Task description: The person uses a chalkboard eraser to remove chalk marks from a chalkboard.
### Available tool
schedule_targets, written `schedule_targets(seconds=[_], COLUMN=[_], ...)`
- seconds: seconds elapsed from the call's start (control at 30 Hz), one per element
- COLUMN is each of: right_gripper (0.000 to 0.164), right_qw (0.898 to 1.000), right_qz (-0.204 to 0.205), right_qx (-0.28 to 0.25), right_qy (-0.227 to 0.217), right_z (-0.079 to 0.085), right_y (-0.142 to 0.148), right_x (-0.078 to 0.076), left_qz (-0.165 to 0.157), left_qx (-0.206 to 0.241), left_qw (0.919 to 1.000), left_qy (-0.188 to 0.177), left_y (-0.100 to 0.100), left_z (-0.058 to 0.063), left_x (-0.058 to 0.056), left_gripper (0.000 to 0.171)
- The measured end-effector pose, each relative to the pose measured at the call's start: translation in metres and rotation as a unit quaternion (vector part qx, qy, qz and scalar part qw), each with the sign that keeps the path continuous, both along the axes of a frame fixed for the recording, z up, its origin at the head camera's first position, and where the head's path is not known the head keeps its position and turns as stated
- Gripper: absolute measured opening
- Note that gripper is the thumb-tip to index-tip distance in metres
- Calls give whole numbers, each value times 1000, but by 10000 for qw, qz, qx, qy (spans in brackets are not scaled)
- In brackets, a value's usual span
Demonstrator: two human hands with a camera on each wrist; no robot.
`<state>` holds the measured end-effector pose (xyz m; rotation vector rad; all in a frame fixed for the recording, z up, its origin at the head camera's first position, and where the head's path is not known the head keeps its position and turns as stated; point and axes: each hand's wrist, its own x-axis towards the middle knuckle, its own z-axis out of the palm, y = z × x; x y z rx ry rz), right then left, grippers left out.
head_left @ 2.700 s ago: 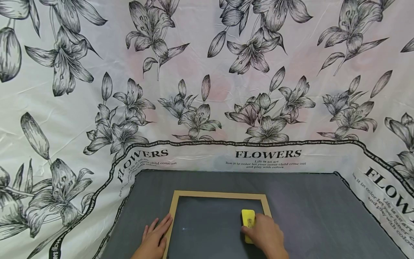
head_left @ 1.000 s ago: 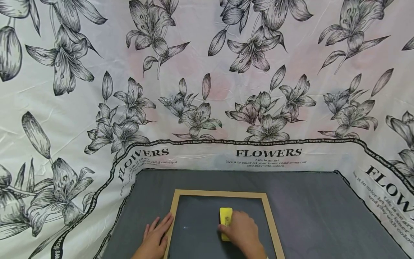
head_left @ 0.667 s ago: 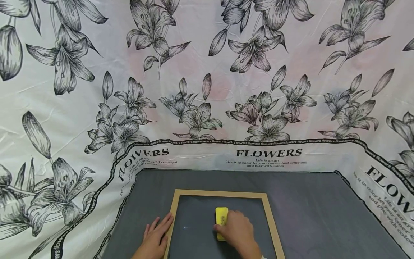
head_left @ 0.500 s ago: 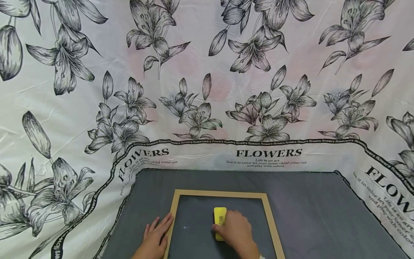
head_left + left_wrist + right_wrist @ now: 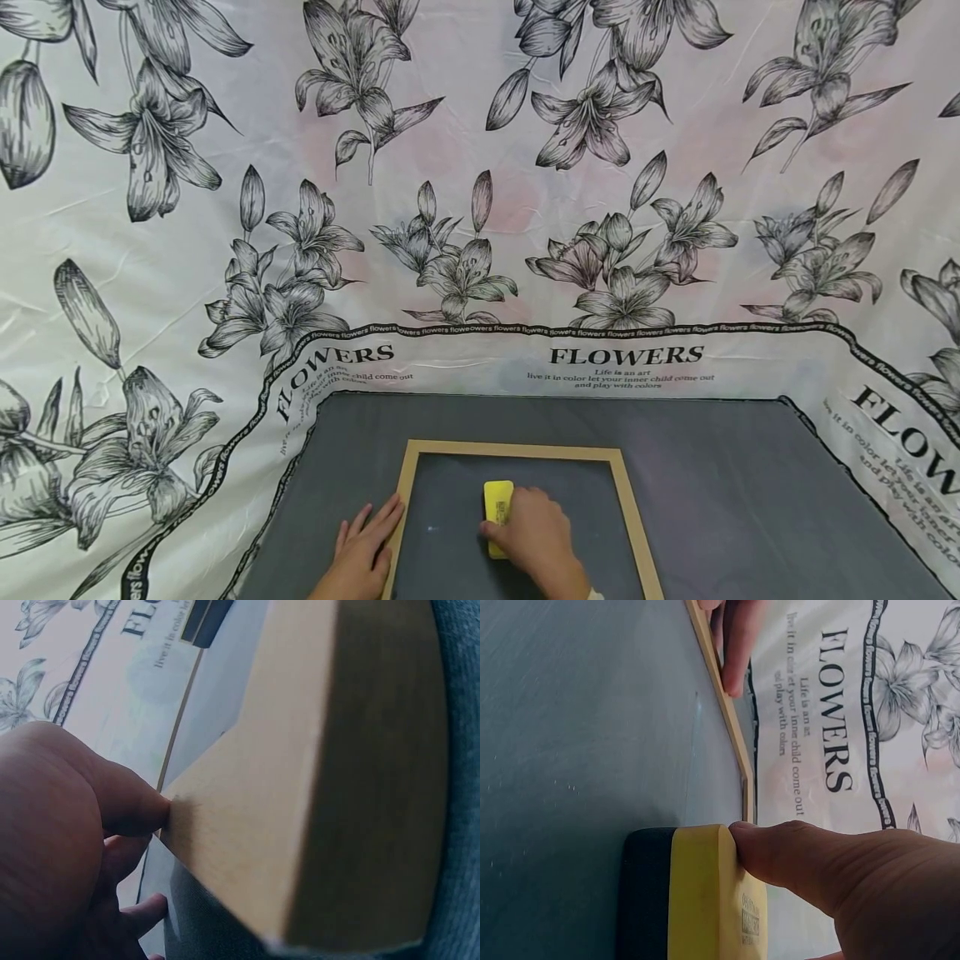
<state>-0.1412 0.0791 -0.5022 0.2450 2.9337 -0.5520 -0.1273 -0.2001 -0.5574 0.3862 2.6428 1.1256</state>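
Observation:
A blackboard (image 5: 450,492) with a light wooden frame lies on the dark grey middle of the cloth, its near end cut off in the head view. My right hand (image 5: 536,533) grips a yellow board eraser (image 5: 498,502) from its right side, thumb at the near end. In the right wrist view the dark felt side of the eraser (image 5: 697,892) meets the board. Beside the board's left edge, my left hand (image 5: 358,554) lies with fingers stretched out, touching the wooden frame (image 5: 225,817). A small pale mark (image 5: 432,528) shows on the board, left of the eraser.
A white tablecloth (image 5: 480,362) printed with black lilies and the word FLOWERS surrounds the dark grey panel (image 5: 720,483). Small light specks (image 5: 562,784) dot the board's surface in the right wrist view.
My right hand has slid the eraser leftward across the board, from near the right side of the frame to about the middle. The left hand has stayed at the left edge.

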Motion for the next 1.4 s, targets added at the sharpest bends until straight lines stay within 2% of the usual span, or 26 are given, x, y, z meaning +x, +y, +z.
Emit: schedule_targets(seconds=[0.63, 0.87, 1.1, 1.4], right_gripper=[64, 65, 66, 66], right_qw=[9995, 9989, 9985, 9983], right_qz=[251, 386, 482, 544], right_qx=[-60, -70, -134, -138], right_qy=[173, 256, 200, 129], right_z=[-1, 0, -1, -1], right_y=[-14, -23, -30, -36], right_x=[-3, -4, -4, -4], left_qz=[-41, 21, -29, 21], left_qx=[85, 81, 33, -87], left_qw=[9999, 9995, 10000, 10000], left_qy=[46, 295, 80, 35], left_y=[0, 0, 0, 1], left_z=[3, -1, 2, 0], left_x=[2, 2, 1, 0], left_gripper=[64, 64, 64, 63])
